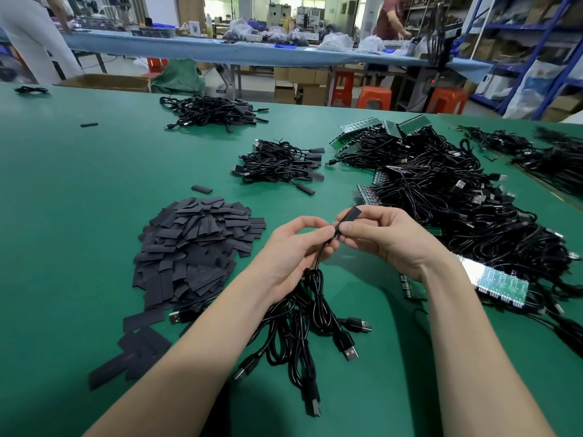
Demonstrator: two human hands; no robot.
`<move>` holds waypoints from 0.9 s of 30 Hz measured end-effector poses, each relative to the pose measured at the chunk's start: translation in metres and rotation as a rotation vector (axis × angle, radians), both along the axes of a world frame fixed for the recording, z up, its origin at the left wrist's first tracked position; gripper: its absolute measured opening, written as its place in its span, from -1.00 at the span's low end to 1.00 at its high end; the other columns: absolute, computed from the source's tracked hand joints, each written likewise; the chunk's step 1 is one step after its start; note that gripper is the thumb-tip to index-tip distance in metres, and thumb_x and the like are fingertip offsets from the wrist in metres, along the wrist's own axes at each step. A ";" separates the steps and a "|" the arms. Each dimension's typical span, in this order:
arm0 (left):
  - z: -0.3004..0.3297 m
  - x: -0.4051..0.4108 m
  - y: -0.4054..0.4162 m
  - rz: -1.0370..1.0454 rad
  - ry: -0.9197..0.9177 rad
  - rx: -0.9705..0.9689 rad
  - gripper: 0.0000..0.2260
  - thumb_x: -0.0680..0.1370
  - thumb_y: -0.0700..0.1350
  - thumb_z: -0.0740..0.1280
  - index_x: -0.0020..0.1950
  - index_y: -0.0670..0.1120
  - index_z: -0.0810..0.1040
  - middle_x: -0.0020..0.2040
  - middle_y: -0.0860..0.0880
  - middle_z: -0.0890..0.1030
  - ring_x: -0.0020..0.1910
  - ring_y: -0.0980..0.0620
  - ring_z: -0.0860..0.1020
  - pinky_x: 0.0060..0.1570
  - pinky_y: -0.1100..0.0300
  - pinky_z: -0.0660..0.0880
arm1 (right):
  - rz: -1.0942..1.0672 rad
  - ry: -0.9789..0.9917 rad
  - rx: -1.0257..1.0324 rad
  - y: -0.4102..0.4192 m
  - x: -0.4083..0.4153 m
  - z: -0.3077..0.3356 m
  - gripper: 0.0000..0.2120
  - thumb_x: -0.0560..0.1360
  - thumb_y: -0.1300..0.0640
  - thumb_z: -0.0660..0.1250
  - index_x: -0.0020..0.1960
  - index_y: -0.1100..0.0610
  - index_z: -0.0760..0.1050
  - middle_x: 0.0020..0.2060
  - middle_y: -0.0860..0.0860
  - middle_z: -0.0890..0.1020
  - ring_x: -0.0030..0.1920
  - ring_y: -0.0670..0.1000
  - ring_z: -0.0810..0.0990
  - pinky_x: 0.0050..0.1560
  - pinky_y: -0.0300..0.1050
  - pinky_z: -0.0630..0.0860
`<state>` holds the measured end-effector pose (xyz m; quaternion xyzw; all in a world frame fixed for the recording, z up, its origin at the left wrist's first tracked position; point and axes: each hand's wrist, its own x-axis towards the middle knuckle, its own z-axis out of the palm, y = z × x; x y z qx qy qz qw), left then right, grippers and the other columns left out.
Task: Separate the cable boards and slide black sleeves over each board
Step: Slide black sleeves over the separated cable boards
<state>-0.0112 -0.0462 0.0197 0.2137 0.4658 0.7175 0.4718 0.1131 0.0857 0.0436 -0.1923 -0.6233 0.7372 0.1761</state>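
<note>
While both hands meet above the near middle of the green table (pixel 94 190), the right hand (pixel 383 239) pinches one black sleeve (pixel 349 215) between thumb and fingers, the sleeve tilted up and away from the person. The left hand (pixel 298 247) is closed on a thin black cable (pixel 321 252) just beside the sleeve's lower end; the board at that end is hidden by the fingertips. From the left hand hangs a bundle of cables (pixel 303 316) that spreads onto the table toward the near edge, with about six USB plugs showing, one of them (pixel 350 351) to the right of the bundle.

Left of the hands lies one big heap of loose black sleeves (pixel 195 247), too many to count, with a few strays reaching toward the near left corner. One lone sleeve (pixel 202 189) lies just beyond the heap and another (pixel 89 124) well apart toward the far left.

Two piles of cables with sleeves already on sit farther back: one (pixel 280 164) beyond the hands, one (pixel 214 111) near the far edge. Along the right side spreads a large tangle of cables (pixel 457 197) still joined to green board panels; at least four panels show, one (pixel 495 280) just beside the right wrist.
</note>
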 end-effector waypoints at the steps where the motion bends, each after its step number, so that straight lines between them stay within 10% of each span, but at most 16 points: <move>1: -0.001 0.001 0.001 0.006 0.006 0.016 -0.89 0.58 -0.34 0.35 -0.09 -0.16 0.54 -0.28 -0.09 0.67 -0.32 0.07 0.63 -0.26 0.33 0.56 | -0.014 0.006 0.002 0.000 -0.001 -0.001 -0.82 0.31 0.26 0.51 -0.09 0.17 0.70 -0.13 0.16 0.72 -0.18 -0.03 0.71 -0.13 -0.29 0.61; 11: -0.006 0.005 0.001 0.186 0.428 0.116 -0.89 0.51 -0.30 0.48 -0.06 -0.10 0.67 -0.19 -0.05 0.71 -0.17 0.05 0.68 -0.10 0.29 0.57 | -0.155 0.092 -0.174 0.000 -0.006 -0.001 -0.82 0.33 0.24 0.48 -0.09 0.27 0.65 -0.19 0.06 0.71 -0.24 -0.09 0.70 -0.17 -0.38 0.59; 27: -0.012 0.005 0.002 0.231 0.620 0.176 -0.92 0.47 -0.22 0.55 -0.10 -0.06 0.74 -0.25 -0.07 0.73 -0.25 -0.02 0.71 -0.13 0.26 0.59 | -0.131 0.042 -0.271 0.001 -0.002 0.001 -0.84 0.37 0.23 0.47 -0.07 0.27 0.64 -0.26 0.05 0.71 -0.29 -0.13 0.69 -0.27 -0.42 0.57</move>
